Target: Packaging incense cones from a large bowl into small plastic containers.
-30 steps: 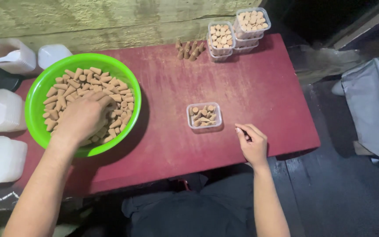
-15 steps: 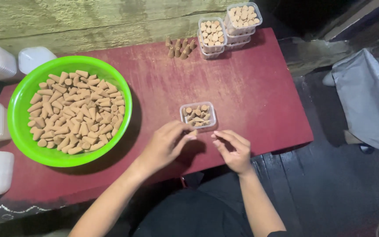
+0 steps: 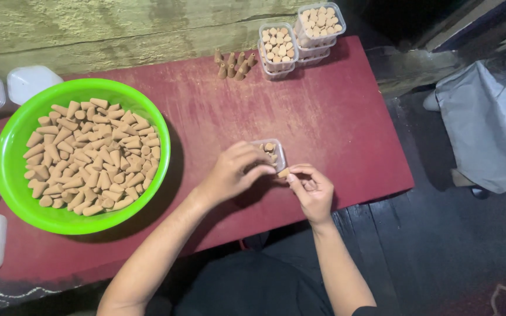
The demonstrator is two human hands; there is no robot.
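I note the right hand (image 3: 310,190) pinching one tan cone (image 3: 283,172) at its fingertips, long axis roughly level, just right of the small clear tub (image 3: 272,153) on the red table (image 3: 335,129), left hand (image 3: 232,172) cupped closed over that tub, nearer it.

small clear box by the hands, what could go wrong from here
1. The small clear box sits under the left hand, partly hidden by it; a nudge could tip it and spill its cones.
2. The cone is pinched between the fingertips of both hands, the right hand near the table edge; a slip could send it to the floor.
3. The loose upright cones beside the stacked filled boxes could topple.
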